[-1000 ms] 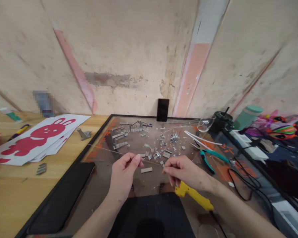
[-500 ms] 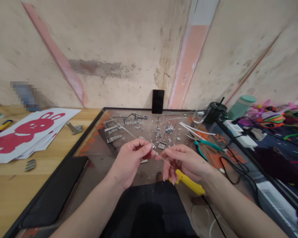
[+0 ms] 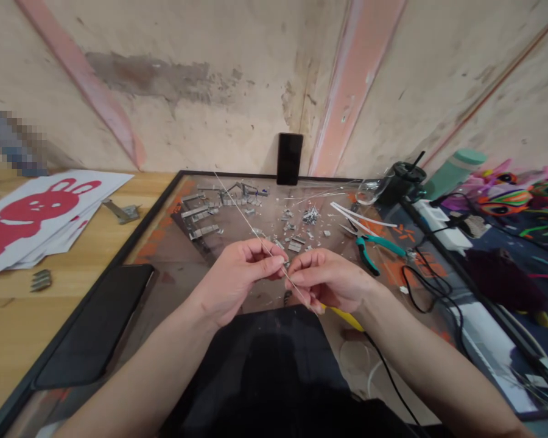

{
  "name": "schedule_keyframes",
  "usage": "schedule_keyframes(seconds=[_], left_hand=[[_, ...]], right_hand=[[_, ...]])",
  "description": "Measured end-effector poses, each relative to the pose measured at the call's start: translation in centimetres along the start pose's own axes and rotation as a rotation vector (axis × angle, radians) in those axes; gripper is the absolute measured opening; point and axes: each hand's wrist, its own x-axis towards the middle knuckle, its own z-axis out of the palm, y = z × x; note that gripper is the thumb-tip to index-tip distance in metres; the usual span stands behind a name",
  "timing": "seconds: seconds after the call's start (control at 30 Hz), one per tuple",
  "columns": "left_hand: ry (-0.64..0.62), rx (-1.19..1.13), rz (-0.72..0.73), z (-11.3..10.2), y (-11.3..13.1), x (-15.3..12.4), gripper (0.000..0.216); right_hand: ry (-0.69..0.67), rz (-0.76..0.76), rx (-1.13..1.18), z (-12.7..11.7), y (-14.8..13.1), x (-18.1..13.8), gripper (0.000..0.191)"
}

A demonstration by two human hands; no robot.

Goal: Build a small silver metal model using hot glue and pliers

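Left hand [image 3: 240, 277] nearer right hand [image 3: 331, 281] than before, thin wire [image 3: 242, 213] between

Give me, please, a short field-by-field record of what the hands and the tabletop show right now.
Left hand: fingers pinch a thin wire
Right hand: fingers pinch the same wire, close beside the other hand
Wire path: runs up and away to the left over the glass tabletop
Beyond the hands: staple strips, teal-handled pliers
Under right hand: yellow glue gun, mostly hidden
On the wood, left: red rabbit prints
Against the wall: black phone, upright
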Motion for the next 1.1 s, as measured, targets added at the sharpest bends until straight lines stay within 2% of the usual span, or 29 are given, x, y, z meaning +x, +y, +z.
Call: schedule_keyframes(seconds=[0.4, 0.57, 0.7, 0.8, 0.87, 0.97, 1.03, 1.1], left_hand=[[0.046, 0.105, 0.019, 0.0, -1.0, 0.0, 0.004], [0.135, 0.205, 0.094, 0.0, -1.1, 0.1, 0.006], [0.248, 0.431, 0.222, 0.2, -1.1, -0.4, 0.009], [0.315, 0.527, 0.253, 0.2, -1.4, -0.9, 0.010], [0.342, 0.501, 0.229, -0.1, -1.8, -1.1, 0.010], [0.353, 0.294, 0.152, -0.7, -2.5, -0.9, 0.009], [0.374, 0.094, 0.102, -1.0, -2.7, -0.7, 0.008], [0.385, -0.048, 0.063, -1.2, -2.5, -0.7, 0.008]], right_hand=[[0.002, 0.050, -0.056, -0.3, 0.4, 0.0, 0.010], [0.071, 0.023, -0.095, -0.5, 0.5, 0.1, 0.010], [0.143, -0.029, -0.162, -0.5, 0.9, 0.4, 0.013], [0.194, -0.053, -0.283, -0.3, 1.2, 0.7, 0.016], [0.234, -0.065, -0.423, -0.5, 1.0, 0.7, 0.018], [0.399, -0.109, -0.718, -1.9, -0.4, -0.3, 0.022], [0.621, -0.149, -0.955, -3.9, -1.9, -1.7, 0.021], [0.855, -0.119, -1.187, -6.5, -3.1, -3.4, 0.022]])
